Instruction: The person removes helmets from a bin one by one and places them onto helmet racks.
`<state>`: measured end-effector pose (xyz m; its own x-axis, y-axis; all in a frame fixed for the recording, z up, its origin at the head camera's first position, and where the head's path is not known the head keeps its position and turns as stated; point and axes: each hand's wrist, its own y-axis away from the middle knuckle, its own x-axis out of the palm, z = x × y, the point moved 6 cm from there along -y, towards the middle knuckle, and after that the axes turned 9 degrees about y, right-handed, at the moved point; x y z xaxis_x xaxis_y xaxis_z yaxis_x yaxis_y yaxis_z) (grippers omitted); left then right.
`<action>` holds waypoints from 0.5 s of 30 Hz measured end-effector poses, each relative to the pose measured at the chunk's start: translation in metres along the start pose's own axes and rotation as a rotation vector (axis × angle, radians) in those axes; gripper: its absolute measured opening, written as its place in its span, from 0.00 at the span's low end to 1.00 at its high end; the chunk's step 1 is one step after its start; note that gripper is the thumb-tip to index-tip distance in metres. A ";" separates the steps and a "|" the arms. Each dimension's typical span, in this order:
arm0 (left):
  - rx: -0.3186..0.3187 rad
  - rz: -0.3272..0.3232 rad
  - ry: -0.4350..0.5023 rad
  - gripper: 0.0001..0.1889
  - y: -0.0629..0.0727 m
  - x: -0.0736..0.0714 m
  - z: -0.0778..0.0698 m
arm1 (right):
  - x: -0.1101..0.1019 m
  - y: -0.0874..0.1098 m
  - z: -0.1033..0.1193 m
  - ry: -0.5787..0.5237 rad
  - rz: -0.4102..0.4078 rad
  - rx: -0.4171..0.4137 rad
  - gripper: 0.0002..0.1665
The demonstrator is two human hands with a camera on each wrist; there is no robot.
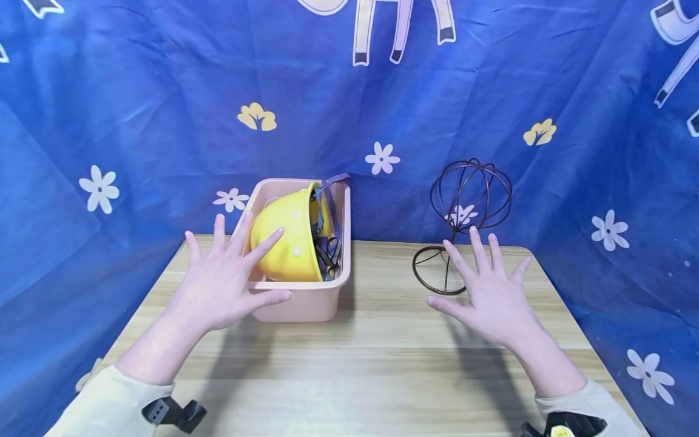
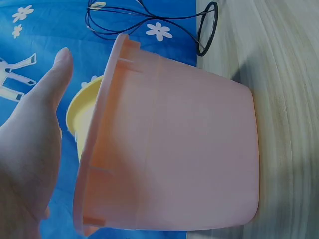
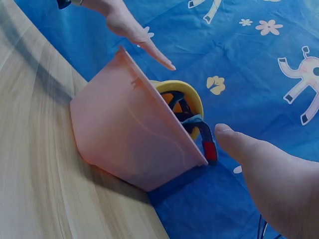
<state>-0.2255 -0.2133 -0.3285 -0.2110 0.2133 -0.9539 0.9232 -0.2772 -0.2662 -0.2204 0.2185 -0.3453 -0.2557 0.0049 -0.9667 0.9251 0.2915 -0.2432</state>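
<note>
A yellow helmet (image 1: 286,233) lies tipped in a pink tub (image 1: 297,303) beside the left hand (image 1: 221,285); a wire stand (image 1: 455,230) stands partly behind the right hand (image 1: 496,300). Both hands, fingers spread wide, hold nothing above the wooden worktop (image 1: 382,352), with blue printed cloth (image 1: 306,139) around it

Yellow helmet (image 1: 295,237) partly hidden bhnd L hand (image 1: 222,282)

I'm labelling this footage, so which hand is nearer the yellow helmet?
The left hand, near the pink bin holding the helmet; the right hand is nearer the wire stand.
</note>
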 end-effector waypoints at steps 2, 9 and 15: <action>0.000 -0.003 -0.001 0.57 0.001 -0.001 0.002 | -0.001 -0.001 0.003 0.000 0.000 -0.003 0.63; -0.024 0.001 -0.002 0.56 0.006 -0.002 0.011 | -0.005 -0.004 0.012 -0.004 -0.004 -0.014 0.63; -0.042 -0.004 -0.004 0.57 0.010 -0.004 0.017 | -0.012 -0.008 0.023 -0.032 -0.025 -0.034 0.63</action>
<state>-0.2211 -0.2329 -0.3293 -0.2159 0.2103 -0.9535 0.9351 -0.2365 -0.2639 -0.2184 0.1935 -0.3336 -0.2693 -0.0332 -0.9625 0.9082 0.3237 -0.2653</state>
